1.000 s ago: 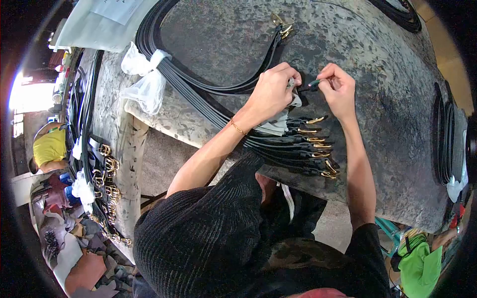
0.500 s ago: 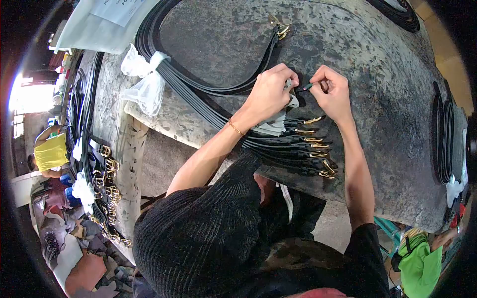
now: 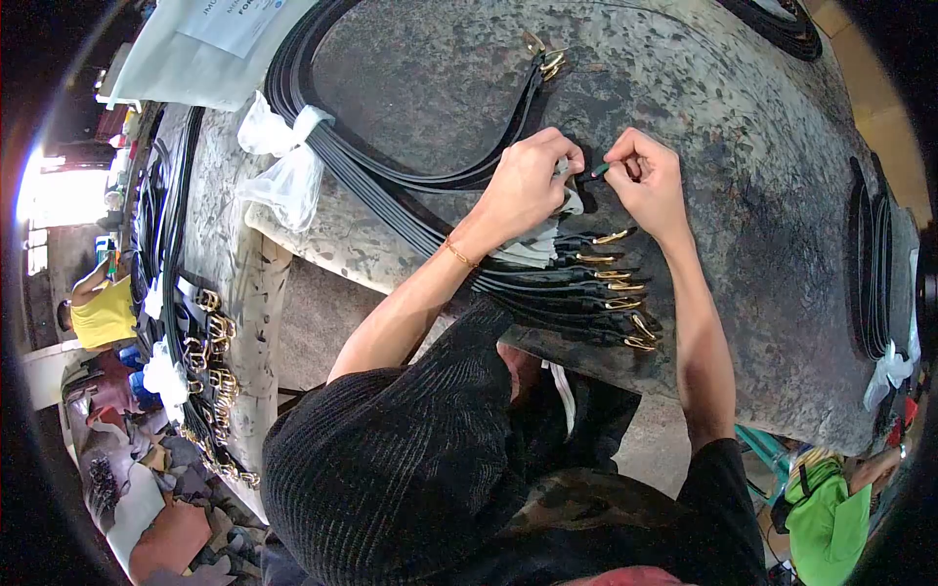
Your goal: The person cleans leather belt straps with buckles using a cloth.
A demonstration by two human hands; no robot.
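Observation:
My left hand pinches the end of a black belt against the stained worktable, with a pale cloth tucked under its palm. My right hand grips a thin green-tipped tool whose tip touches that belt end. Just below the hands lie several black belts with gold buckles fanned side by side. Their long straps loop away to the upper left.
A clear plastic bag ties the strap bundle at the left. More belts with buckles hang off a side bench. Coiled straps sit at the right edge. A person in yellow and someone in green are nearby.
Both hands have drifted slightly up and left on the table. The right hand has brought the tool tip closer to the belt end held by the left hand.

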